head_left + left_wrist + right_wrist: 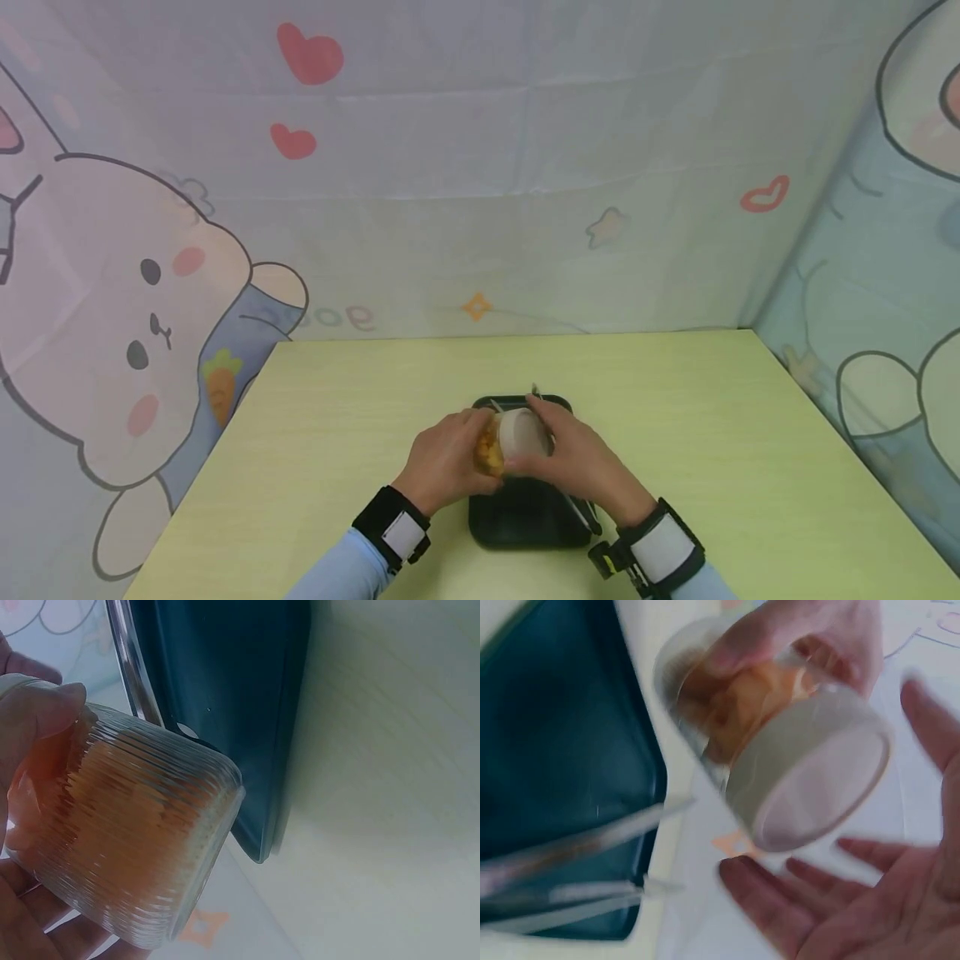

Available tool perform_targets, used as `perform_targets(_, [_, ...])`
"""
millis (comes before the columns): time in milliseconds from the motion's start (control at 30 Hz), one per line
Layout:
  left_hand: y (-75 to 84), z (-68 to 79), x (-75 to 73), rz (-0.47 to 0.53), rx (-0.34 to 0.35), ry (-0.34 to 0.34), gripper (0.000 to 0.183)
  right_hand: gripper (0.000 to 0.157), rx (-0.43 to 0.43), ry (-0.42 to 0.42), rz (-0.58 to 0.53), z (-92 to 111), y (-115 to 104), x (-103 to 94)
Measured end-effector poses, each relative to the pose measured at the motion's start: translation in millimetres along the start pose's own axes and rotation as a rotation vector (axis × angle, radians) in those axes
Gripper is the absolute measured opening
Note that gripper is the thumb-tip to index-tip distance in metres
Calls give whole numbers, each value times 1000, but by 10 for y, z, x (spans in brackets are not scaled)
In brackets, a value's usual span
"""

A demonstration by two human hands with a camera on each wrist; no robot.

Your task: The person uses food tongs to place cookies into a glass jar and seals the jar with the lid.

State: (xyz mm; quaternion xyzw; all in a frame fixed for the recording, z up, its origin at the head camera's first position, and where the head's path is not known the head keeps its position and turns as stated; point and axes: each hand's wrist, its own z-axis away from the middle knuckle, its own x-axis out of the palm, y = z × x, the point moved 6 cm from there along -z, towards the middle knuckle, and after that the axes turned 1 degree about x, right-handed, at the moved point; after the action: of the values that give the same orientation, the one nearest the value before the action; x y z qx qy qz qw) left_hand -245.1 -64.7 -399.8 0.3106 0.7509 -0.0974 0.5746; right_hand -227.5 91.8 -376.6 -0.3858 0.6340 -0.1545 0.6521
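Note:
My left hand [447, 454] grips a clear ribbed jar [142, 825] with orange, chunky contents, its fingers wrapped around the body. The jar is tilted above a dark tray, its white lid [825, 787] facing toward my right hand. That right hand [581, 454] is spread around the lid, thumb and fingers apart. In the right wrist view its fingertips [742, 874] sit just off the lid's rim, curled round nothing.
The dark green tray [525, 525] rests on the pale yellow table [337, 417]. Long slim utensils [577, 851], blurred in the right wrist view, lie across it; one has a shiny metal handle [135, 664]. A printed cloth [450, 150] hangs behind the table.

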Motion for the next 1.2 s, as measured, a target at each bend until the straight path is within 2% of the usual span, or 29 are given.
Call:
perform_targets(67, [1, -1, 0, 3, 2, 1, 77, 93, -78, -13, 13, 5, -19, -2])
perform_targets(167, [0, 1, 2, 10, 0, 2, 78, 91, -149, -26, 36, 9, -20, 0])
perform_targets(500, [0, 2, 24, 22, -2, -6, 76, 80, -175, -9, 66, 13, -1, 21])
perform_targets(700, [-4, -7, 47, -3, 0, -14, 77, 75, -71, 22, 99, 2, 6, 34])
perform_targets(1000, [29, -13, 60, -37, 20, -12, 75, 68, 91, 92, 87, -3, 29, 27])
perform_targets(1200, [31, -2, 64, -22, 13, -15, 73, 78, 130, 53, 92, 3, 15, 25])
